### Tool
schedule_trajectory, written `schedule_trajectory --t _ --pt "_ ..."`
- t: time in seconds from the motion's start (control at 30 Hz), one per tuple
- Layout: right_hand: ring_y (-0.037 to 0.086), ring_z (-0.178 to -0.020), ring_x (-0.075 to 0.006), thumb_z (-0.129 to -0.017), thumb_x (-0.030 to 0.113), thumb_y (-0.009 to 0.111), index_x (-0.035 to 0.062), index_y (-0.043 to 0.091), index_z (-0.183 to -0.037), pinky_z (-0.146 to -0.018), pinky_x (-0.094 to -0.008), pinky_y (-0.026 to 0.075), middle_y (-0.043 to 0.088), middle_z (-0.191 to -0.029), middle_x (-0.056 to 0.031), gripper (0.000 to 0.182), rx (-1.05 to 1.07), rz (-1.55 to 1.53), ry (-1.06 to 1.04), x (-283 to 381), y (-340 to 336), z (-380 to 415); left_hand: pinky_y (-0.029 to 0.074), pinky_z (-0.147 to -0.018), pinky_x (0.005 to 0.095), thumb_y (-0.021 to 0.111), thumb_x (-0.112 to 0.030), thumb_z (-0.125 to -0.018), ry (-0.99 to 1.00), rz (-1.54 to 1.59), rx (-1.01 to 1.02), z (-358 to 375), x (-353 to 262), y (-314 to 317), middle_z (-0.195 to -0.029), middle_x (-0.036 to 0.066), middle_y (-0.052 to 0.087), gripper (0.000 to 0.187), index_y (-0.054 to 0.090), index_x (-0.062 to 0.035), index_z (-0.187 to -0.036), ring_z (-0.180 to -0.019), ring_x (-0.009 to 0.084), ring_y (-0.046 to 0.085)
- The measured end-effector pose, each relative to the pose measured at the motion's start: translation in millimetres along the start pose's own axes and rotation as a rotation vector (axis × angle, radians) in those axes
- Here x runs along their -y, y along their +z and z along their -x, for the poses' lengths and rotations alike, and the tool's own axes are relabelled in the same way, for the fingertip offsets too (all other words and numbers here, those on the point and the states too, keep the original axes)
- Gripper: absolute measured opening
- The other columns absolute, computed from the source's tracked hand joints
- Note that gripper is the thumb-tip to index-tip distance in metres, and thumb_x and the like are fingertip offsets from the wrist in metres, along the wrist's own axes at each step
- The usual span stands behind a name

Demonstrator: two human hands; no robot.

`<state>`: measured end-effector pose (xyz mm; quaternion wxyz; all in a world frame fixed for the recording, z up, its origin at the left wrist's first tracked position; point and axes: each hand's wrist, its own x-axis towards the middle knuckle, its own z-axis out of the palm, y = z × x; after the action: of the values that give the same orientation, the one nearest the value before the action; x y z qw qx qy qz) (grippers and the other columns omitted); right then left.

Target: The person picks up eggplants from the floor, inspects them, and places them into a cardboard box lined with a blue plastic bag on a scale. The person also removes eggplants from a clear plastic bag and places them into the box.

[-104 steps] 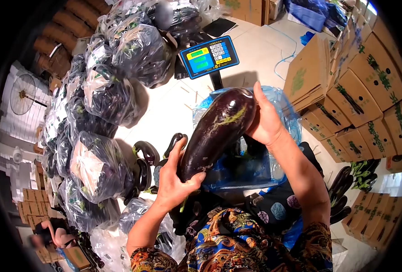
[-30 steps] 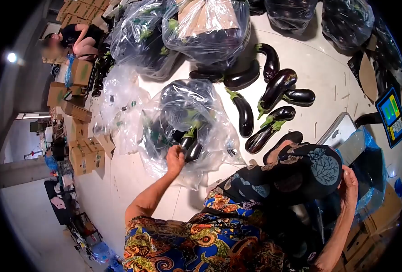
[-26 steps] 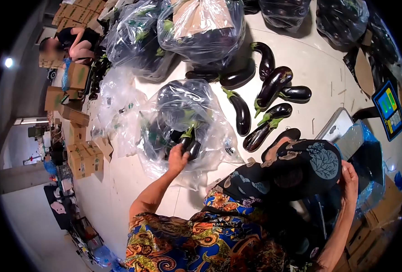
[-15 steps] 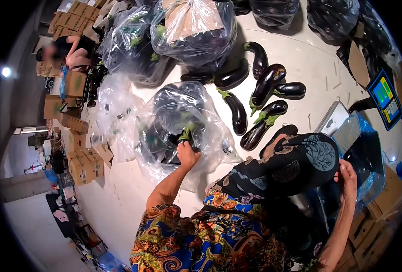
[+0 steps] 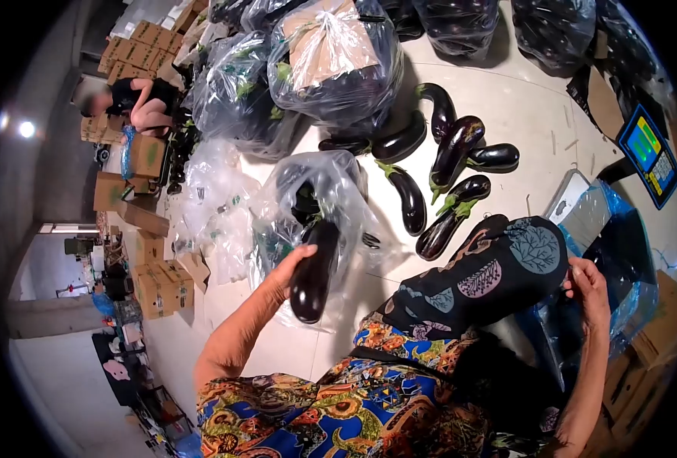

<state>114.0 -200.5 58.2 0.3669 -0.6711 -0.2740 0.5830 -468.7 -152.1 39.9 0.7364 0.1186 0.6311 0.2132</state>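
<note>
The eggplant [image 5: 311, 288] has been raised from the clear plastic bag [image 5: 338, 182], so its body is now exposed at the near side. It is gripped mid-length by the left hand [image 5: 286, 273], fingers closed. The right hand [image 5: 589, 285] is curled beside the knee [image 5: 538, 244]; any hold cannot be determined. Smooth, glossy, elongated skin is presented against thin, crumpled film.

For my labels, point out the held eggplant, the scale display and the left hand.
Held eggplant [image 5: 315, 272], head view, middle of its dark body.
Scale display [image 5: 650, 156], head view, centre of its panel.
Left hand [image 5: 285, 274], head view, near the thumb's base.
</note>
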Motion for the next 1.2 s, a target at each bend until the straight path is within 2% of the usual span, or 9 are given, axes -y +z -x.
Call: schedule_trajectory --t 0.17,0.3,0.53,0.67,0.8,1.0,1.07,1.1,1.2 --pt "0.056 -0.074 -0.0076 -0.095 0.026 0.055 0.0037 0.060 -0.112 -0.067 -0.0205 0.045 0.062 -0.090 -0.0025 0.028 -0.010 0.043 0.002 11 5 14 0.053 -0.078 0.0407 0.062 -0.058 -0.074 -0.083 0.058 0.233 57 0 88 -0.113 0.019 0.060 0.080 0.048 -0.0022 -0.130 -0.093 0.0303 0.062" --pt "0.057 -0.077 -0.0088 -0.094 0.024 0.055 0.0020 0.060 -0.112 -0.070 -0.0219 0.046 0.063 -0.092 -0.0046 0.028 -0.001 0.031 -0.030 14 4 26 0.051 -0.093 0.0444 0.066 -0.035 -0.079 -0.025 0.255 0.569 66 5 122 -0.117 0.022 0.058 0.068 0.044 0.0036 -0.131 -0.102 0.0342 0.062" --pt "0.058 -0.080 -0.0112 -0.094 0.022 0.057 0.0001 0.059 -0.114 -0.072 -0.0230 0.047 0.063 -0.095 -0.0061 0.030 0.047 0.003 -0.091 21 10 46 0.052 -0.087 0.0446 0.053 -0.053 -0.086 0.070 0.501 0.459 100 17 185 -0.112 0.016 0.057 0.065 0.047 -0.0028 -0.126 -0.100 0.0294 0.060" --pt "0.064 -0.094 -0.0266 -0.086 0.027 0.067 -0.0019 0.055 -0.120 -0.081 -0.0356 0.051 0.064 -0.105 -0.0144 0.047 0.145 0.331 -0.608 22 26 49 0.050 -0.088 0.0502 0.071 -0.044 -0.073 0.075 0.492 0.756 107 33 244 -0.111 0.018 0.059 0.085 0.036 -0.0018 -0.138 -0.099 0.0365 0.060" --pt "0.036 -0.127 -0.0429 -0.069 0.026 0.077 -0.0088 0.025 -0.141 -0.107 -0.0484 0.029 0.031 -0.142 -0.0293 0.095 -0.446 0.651 -1.131 32 47 59 0.053 -0.057 0.0397 0.073 -0.042 -0.071 0.071 -0.009 1.036 111 15 313 -0.095 0.022 0.062 0.085 0.039 0.0031 -0.134 -0.072 0.0345 0.064" --pt "0.042 -0.121 -0.0386 -0.069 0.004 0.065 -0.0009 0.039 -0.132 -0.091 -0.0479 0.038 0.039 -0.135 -0.0222 0.068 -1.405 0.786 -1.253 11 -22 162 0.046 -0.099 0.0426 0.072 -0.047 -0.079 -0.969 -0.826 1.373 99 -39 423 -0.135 0.018 0.046 0.092 0.026 -0.0018 -0.144 -0.119 0.0354 0.052" --pt "0.043 -0.121 -0.0380 -0.067 0.001 0.063 0.0015 0.040 -0.132 -0.089 -0.0476 0.040 0.039 -0.137 -0.0216 0.069 -1.343 0.929 -1.265 -10 -35 204 0.051 -0.048 0.0390 0.052 -0.069 -0.080 -0.267 -0.879 0.710 121 -7 424 -0.106 0.025 0.060 0.088 0.042 0.0024 -0.131 -0.069 0.0318 0.064" --pt "0.048 -0.118 -0.0337 -0.066 -0.001 0.063 0.0044 0.046 -0.127 -0.090 -0.0449 0.041 0.050 -0.126 -0.0189 0.064 -1.165 0.974 -1.064 -24 -36 229 0.051 -0.048 0.0366 0.056 -0.062 -0.082 -0.051 -1.253 0.927 132 8 442 -0.099 0.026 0.062 0.082 0.043 0.0040 -0.130 -0.066 0.0317 0.064" --pt "0.063 -0.091 -0.0266 -0.063 0.002 0.068 0.0027 0.056 -0.107 -0.076 -0.0354 0.051 0.060 -0.090 -0.0106 0.045 -1.204 0.795 -0.896 -76 -38 270 0.053 -0.041 0.0368 0.023 -0.082 -0.082 -0.442 -1.218 1.240 134 53 490 -0.099 0.033 0.059 0.102 0.036 0.0023 -0.138 -0.058 0.0328 0.065"
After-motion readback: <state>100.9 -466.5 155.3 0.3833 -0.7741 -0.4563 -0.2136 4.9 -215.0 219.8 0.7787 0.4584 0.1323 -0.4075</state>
